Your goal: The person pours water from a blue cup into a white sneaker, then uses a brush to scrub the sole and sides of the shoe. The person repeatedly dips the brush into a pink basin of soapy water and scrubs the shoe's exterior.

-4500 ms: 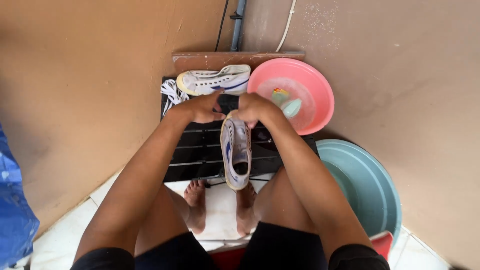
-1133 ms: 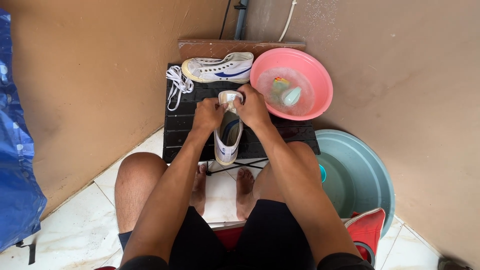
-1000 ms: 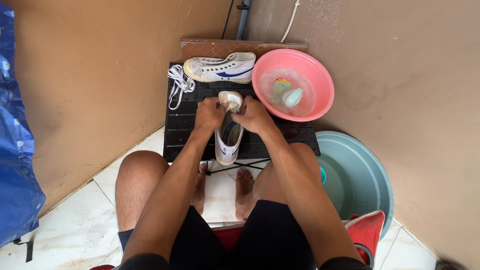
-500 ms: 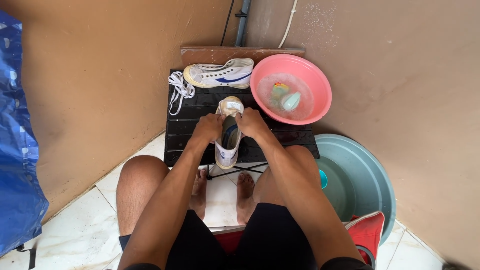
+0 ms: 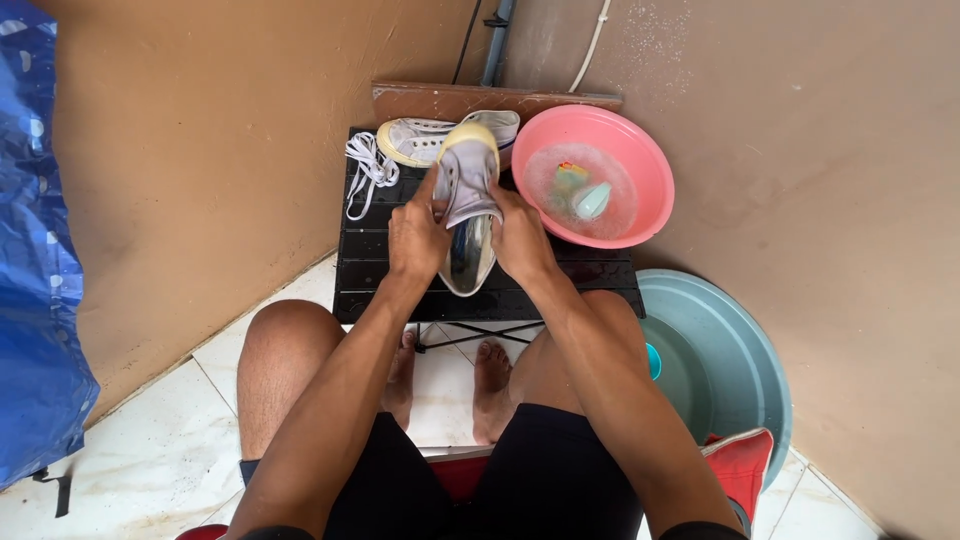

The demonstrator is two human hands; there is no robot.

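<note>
Gripping a wet white canvas sneaker [image 5: 466, 205] toe-up over the black slatted surface [image 5: 380, 275], both hands' fingers stayed closed around it, left hand [image 5: 417, 238] and right hand [image 5: 521, 236], apparently mid-wash; the soapy pink plastic basin [image 5: 640, 150] sat just beside.

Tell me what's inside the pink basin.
The pink basin holds sudsy water with a pale green brush-like thing and a small yellowish item. Foam hides the bottom.

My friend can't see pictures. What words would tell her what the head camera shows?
A seated person's left hand and right hand hold a white canvas sneaker over a black slatted table. Behind lie a second white sneaker and white laces, with a pink plastic basin of soapy water alongside.
</note>
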